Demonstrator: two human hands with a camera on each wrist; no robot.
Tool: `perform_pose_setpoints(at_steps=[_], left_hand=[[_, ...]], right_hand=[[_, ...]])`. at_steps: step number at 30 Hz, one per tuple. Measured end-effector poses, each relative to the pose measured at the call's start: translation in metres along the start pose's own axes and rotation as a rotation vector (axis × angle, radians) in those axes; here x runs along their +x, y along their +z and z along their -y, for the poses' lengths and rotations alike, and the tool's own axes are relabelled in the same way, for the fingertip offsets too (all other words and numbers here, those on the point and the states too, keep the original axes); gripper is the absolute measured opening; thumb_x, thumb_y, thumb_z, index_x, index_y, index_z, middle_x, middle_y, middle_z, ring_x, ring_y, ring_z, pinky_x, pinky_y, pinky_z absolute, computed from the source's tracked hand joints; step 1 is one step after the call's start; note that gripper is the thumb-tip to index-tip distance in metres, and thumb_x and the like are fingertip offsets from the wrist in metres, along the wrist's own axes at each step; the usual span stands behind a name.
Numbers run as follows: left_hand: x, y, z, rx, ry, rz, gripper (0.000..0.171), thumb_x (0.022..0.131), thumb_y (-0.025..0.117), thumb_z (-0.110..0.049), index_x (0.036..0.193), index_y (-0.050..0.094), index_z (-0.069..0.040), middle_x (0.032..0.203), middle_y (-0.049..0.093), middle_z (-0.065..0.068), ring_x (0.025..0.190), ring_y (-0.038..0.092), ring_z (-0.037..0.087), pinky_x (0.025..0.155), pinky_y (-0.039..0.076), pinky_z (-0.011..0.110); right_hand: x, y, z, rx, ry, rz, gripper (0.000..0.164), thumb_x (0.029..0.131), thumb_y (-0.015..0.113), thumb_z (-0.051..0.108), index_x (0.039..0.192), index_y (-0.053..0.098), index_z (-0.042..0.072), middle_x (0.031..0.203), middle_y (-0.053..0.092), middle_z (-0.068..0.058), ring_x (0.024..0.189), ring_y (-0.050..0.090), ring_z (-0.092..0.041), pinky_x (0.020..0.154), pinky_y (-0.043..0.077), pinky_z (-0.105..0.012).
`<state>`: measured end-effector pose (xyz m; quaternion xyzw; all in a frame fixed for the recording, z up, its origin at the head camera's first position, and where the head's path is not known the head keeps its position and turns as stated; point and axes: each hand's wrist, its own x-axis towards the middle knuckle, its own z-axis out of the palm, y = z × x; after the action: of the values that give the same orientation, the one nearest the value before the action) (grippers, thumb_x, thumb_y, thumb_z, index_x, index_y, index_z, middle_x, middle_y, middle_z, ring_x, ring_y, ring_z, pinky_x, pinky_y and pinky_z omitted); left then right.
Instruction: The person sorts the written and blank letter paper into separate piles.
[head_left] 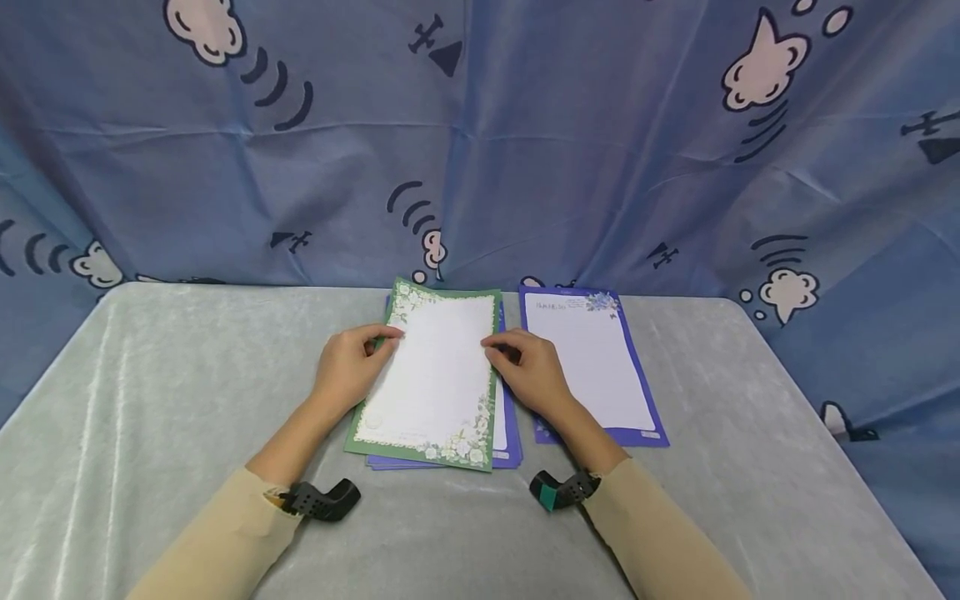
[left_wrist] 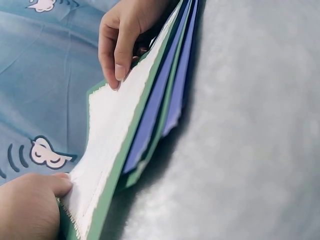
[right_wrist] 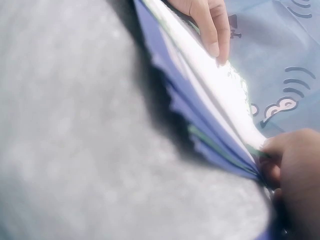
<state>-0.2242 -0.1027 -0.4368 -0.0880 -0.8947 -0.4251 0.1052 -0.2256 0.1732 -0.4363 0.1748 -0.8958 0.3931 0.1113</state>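
A sheet of paper with a green floral border (head_left: 438, 367) lies slightly tilted on top of a stack. My left hand (head_left: 352, 367) pinches its left edge, thumb on the face in the left wrist view. At the opposite edge, my right hand (head_left: 534, 371) pinches the same sheet, with fingers curled beneath it in the right wrist view. Under it, purple-bordered sheets (head_left: 513, 433) stick out at the right and bottom. Seen edge-on in the left wrist view, purple and green layers (left_wrist: 157, 107) fan apart below the top sheet.
Right of the stack, a separate purple-bordered sheet (head_left: 592, 367) with a blue flower corner lies partly under my right wrist. A pale grey cloth (head_left: 187, 400) covers the table. Behind it hangs a blue patterned curtain (head_left: 540, 167). Black straps with small devices (head_left: 326, 500) sit on both wrists.
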Motion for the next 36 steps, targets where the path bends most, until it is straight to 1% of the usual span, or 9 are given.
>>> perform_pose_setpoints(at_steps=[13,29,36], left_hand=[[0.0000,-0.0005,-0.0002,0.006,0.003,0.005,0.019,0.099,0.067,-0.022,0.112,0.078,-0.014,0.050,0.040,-0.002,0.045,0.032,0.013,0.046,0.027,0.026],[-0.0009,0.0004,0.0006,0.008,0.012,-0.001,0.018,0.098,0.067,-0.021,0.111,0.078,-0.014,0.050,0.039,-0.002,0.045,0.030,0.012,0.046,0.026,0.026],[-0.0004,0.0006,0.0002,-0.008,0.026,-0.019,0.017,0.098,0.068,-0.019,0.110,0.079,-0.013,0.051,0.038,-0.002,0.046,0.029,0.011,0.047,0.027,0.025]], right_hand=[[0.0007,-0.0003,0.0013,0.003,0.012,-0.001,0.014,0.095,0.069,0.014,0.106,0.079,0.010,0.091,0.073,-0.006,0.069,0.054,-0.014,0.063,0.044,-0.025],[0.0002,-0.0005,0.0019,0.012,0.014,0.003,0.014,0.095,0.070,0.014,0.105,0.079,0.010,0.090,0.072,-0.006,0.069,0.054,-0.014,0.064,0.045,-0.025],[-0.0002,-0.0015,0.0032,0.007,0.008,0.003,0.014,0.095,0.070,0.014,0.106,0.079,0.011,0.088,0.072,-0.006,0.068,0.054,-0.013,0.063,0.045,-0.025]])
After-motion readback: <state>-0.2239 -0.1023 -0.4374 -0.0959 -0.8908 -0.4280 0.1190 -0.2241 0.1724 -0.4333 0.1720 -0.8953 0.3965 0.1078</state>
